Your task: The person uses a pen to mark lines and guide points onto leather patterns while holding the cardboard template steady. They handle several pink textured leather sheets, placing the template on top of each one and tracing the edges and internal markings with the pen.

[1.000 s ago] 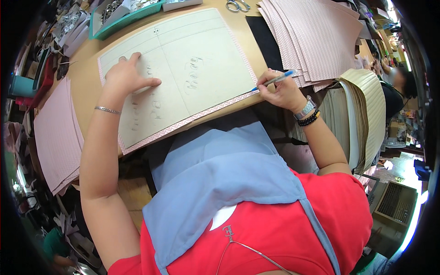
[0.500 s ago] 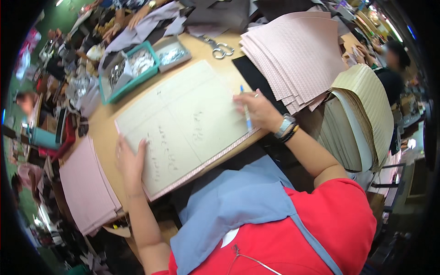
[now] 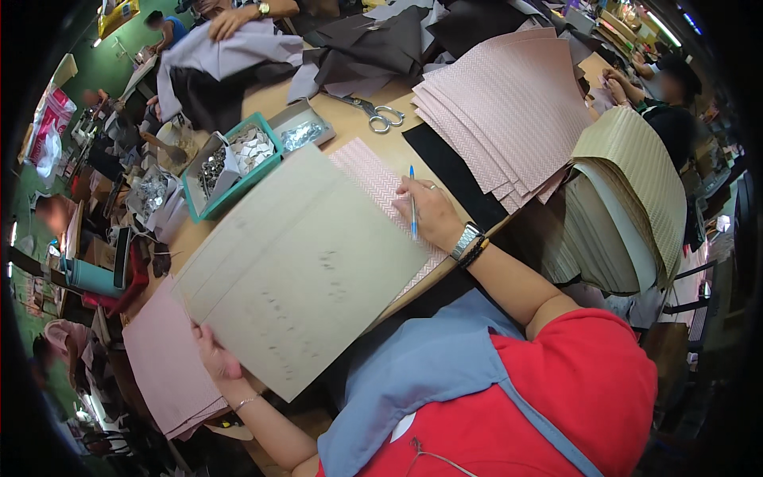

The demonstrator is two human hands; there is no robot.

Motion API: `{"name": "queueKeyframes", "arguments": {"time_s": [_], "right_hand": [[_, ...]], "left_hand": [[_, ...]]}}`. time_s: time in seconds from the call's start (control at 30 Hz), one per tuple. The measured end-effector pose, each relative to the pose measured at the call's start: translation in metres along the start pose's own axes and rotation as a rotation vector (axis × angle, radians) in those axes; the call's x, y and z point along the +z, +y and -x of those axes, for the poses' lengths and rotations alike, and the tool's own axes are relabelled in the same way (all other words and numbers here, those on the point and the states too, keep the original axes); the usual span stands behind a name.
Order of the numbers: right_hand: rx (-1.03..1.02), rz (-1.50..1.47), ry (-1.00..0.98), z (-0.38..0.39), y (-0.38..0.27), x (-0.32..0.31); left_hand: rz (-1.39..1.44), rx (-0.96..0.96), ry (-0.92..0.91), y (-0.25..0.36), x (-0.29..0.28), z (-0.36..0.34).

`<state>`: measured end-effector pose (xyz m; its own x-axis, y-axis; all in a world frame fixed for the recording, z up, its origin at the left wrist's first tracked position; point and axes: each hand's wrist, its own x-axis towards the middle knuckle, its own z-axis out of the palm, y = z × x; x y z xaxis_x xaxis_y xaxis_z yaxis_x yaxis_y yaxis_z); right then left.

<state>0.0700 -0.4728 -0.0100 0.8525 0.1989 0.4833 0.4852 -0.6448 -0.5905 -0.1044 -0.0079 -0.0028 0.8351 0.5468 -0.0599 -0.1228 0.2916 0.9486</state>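
My left hand (image 3: 216,356) grips the near left edge of a large grey-beige cardboard pattern (image 3: 294,246), thumb on top and fingers at the edge. Faint handwriting and ruled lines mark the board, which looks tilted. Under its right side shows a pink sheet with a zigzag pattern (image 3: 367,171); the rest of that sheet is hidden. Between the fingers of my right hand (image 3: 433,213) stands a blue-and-clear pen (image 3: 413,208). That hand rests over the sheet's right edge, close beside the board.
Scissors (image 3: 380,116) lie beyond the board, beside a teal tray of small parts (image 3: 194,191). Pink patterned sheets (image 3: 509,103) are stacked at right, others (image 3: 163,358) at left. A thick folded stack (image 3: 628,199) hangs off the right side. Another person's hand (image 3: 230,22) handles grey fabric.
The cardboard pattern has moved left with my left hand and come up off the pink sheet, uncovering its right part. My right hand keeps the pen, now more upright.
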Motion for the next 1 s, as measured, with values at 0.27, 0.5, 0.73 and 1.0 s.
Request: {"name": "queueKeyframes", "arguments": {"time_s": [0.27, 0.5, 0.73, 1.0], "right_hand": [[0.109, -0.147, -0.172, -0.022, -0.004, -0.003], [0.061, 0.249, 0.211, -0.134, 0.063, -0.233], [0.004, 0.438, 0.303, -0.124, 0.064, -0.253], [0.486, -0.881, -0.561, 0.003, -0.021, -0.08]], "left_hand": [[0.792, -0.156, -0.235, -0.034, -0.094, -0.01], [0.785, -0.186, -0.344, -0.033, -0.087, -0.011], [0.696, -0.229, -0.244, -0.031, -0.051, -0.001], [0.501, -0.022, -0.153, -0.024, 0.03, 0.004]]}}
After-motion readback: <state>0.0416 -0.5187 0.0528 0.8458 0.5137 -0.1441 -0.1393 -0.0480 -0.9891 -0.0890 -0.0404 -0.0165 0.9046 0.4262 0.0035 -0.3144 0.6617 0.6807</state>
